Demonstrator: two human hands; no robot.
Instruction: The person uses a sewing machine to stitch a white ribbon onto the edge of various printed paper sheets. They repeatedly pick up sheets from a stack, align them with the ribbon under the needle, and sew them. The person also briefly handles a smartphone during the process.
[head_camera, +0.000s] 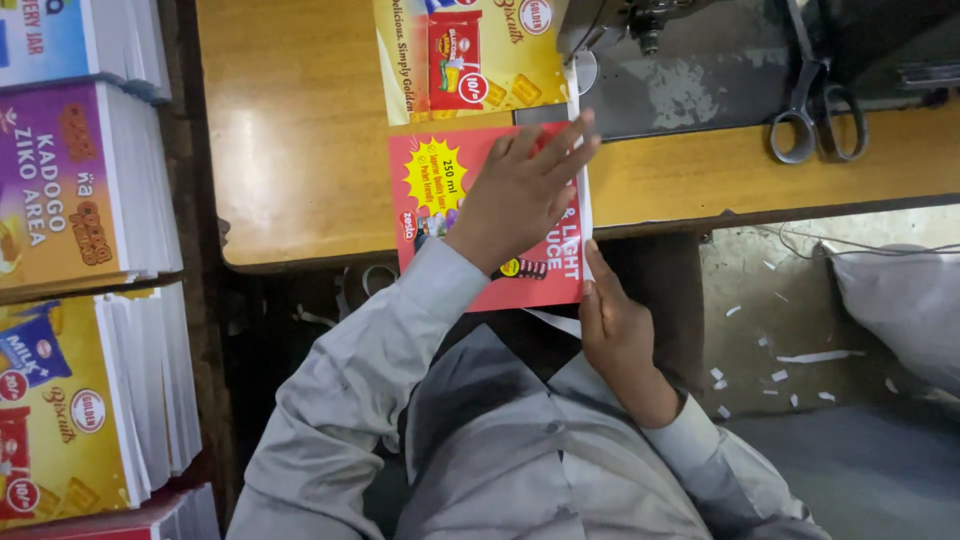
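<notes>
Red sheet (470, 225): lay on the desk (290, 120), its near end overhanging the edge.

Left grip (520, 195): our open palm pressed flat on the sheet, fingers spread, clasping nothing.

Right grip (612, 325): rested against the sheet's right lower edge, fingers straight, beside a white strip (585, 215) that ran along that edge; whether it pinched the strip we could not tell.

Yellow sheet (475, 60): just beyond the left grip, running under the sewing machine (700, 60).

Scissors (815, 120): well to the right of both grips, on the machine bed.

Printed stacks (90, 290): far left of the left grip.
</notes>
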